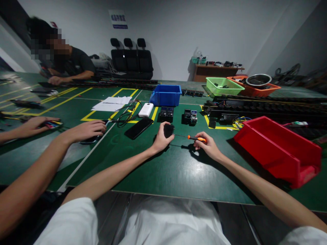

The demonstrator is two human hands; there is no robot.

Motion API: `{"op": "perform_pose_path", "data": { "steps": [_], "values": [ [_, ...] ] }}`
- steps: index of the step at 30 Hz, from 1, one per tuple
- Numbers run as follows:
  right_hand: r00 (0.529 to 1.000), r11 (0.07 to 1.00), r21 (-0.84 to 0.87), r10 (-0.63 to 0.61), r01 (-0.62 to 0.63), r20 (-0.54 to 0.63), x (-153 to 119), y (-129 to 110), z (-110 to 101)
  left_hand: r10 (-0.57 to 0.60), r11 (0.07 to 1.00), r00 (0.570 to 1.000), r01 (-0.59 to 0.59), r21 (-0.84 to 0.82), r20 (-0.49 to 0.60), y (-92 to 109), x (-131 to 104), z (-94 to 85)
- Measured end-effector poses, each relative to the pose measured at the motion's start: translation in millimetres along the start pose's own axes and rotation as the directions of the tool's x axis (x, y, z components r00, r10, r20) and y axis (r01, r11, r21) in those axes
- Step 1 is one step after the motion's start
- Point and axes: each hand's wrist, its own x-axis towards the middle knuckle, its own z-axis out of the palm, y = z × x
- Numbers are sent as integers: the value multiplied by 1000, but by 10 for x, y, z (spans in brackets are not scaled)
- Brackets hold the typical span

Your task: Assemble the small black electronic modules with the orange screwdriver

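My left hand (162, 140) is closed around a small black box-shaped part (168, 130), held just above the green table. In my right hand (207, 147) is a screwdriver (201, 139) with an orange and black handle. Its thin shaft points left, the tip at or close to the black part; whether it touches I cannot tell. Beyond my hands stand similar black modules (166, 114), and to their right another black module (190, 116) with exposed metal-looking parts. A black smartphone (139, 128) lies left of my left hand.
A red bin (276, 149) stands at the right, a blue bin (167, 95) behind the modules. Green (224, 86) and orange baskets are farther back. At left, a neighbour's hands (85, 131) rest on a phone and wires; another person sits across. A white power bank (146, 110) lies near cables.
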Motion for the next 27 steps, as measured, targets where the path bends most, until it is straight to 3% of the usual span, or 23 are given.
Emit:
{"op": "perform_pose_path", "data": {
  "steps": [27],
  "values": [
    [1000,1000,-13,10,-10,-8,-3,-24,10,-8,1000,1000,8,-2,6,18,0,-6]
  ]
}}
